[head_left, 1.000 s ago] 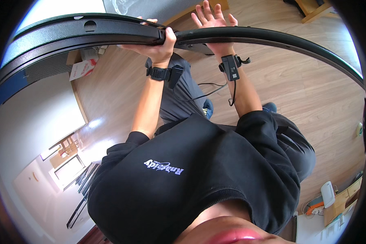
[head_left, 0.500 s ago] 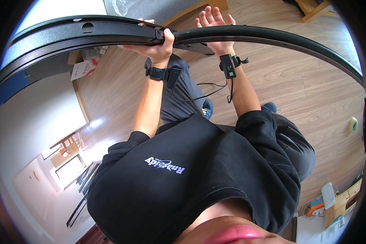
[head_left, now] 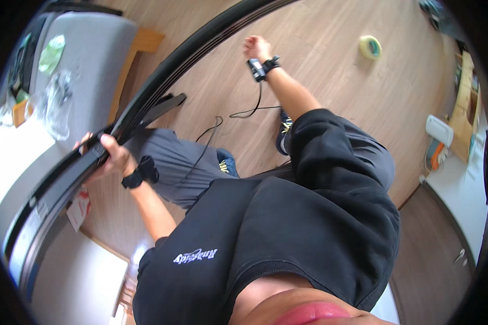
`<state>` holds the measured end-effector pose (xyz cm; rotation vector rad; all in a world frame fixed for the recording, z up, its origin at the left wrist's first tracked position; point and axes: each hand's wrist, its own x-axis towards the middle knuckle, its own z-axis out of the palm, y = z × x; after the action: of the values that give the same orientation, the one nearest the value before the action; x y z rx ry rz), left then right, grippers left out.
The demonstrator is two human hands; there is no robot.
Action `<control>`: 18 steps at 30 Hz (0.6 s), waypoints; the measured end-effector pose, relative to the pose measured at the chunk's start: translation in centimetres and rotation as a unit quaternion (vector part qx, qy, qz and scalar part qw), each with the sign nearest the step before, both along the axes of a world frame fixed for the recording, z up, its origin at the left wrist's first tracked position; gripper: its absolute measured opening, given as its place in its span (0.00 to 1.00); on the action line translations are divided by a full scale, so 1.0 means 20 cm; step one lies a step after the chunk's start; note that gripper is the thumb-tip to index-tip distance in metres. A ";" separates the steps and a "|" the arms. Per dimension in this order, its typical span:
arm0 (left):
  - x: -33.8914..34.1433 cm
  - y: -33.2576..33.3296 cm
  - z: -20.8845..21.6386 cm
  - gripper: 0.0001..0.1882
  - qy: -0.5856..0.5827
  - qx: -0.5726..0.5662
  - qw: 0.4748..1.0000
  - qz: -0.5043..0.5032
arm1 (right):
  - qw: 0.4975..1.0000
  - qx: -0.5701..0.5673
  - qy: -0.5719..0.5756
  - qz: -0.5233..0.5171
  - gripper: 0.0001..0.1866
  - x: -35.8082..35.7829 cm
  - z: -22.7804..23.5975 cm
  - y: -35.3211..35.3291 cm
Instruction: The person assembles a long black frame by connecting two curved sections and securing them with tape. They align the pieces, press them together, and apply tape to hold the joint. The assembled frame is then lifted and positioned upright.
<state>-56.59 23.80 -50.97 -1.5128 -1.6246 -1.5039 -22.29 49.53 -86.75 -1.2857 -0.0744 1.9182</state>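
My left hand [head_left: 116, 154] is wrapped around a long black metal post [head_left: 162, 76], its thumb over the top near a joint. The post slants from the lower left up past the top edge, its curve at least partly from the lens. A shorter black flat bar [head_left: 165, 108] sticks out beside it, just beyond my left hand. Off to the right, away from the post, my right hand [head_left: 257, 47] hangs over the floor with curled fingers, slightly blurred. Nothing shows in it. Both wrists wear black straps, the right one with a small box and a cable [head_left: 249, 112].
A roll of tape [head_left: 370, 47] lies on the wood floor to the right. At the far left stands a grey padded seat [head_left: 100, 59] with clear plastic wrapping [head_left: 58, 103] on it. A white board-like surface [head_left: 84, 265] is at the lower left, a wooden shelf [head_left: 463, 114] at the right.
The view has turned to the right. The post has swung from nearly level to a steep slant, my left hand still on it. My right hand has moved away from the post and curled its spread fingers.
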 end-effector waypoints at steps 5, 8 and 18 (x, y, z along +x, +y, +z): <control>0.01 0.01 0.05 0.36 0.120 -0.047 0.991 0.043 | 0.771 0.169 -0.610 -0.070 0.17 1.36 -0.20 0.38; 0.01 0.02 0.03 0.32 0.018 0.010 1.000 0.022 | 0.601 0.146 -0.786 0.019 0.22 2.01 -0.15 0.50; 0.04 0.03 0.00 0.37 -0.088 0.029 0.994 -0.049 | 0.487 0.083 -0.788 0.368 0.36 2.56 -0.48 0.68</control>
<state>-55.77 24.42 -50.97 -1.4837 -1.6069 -1.7671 28.90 63.06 -96.28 -2.6269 -1.9078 0.3774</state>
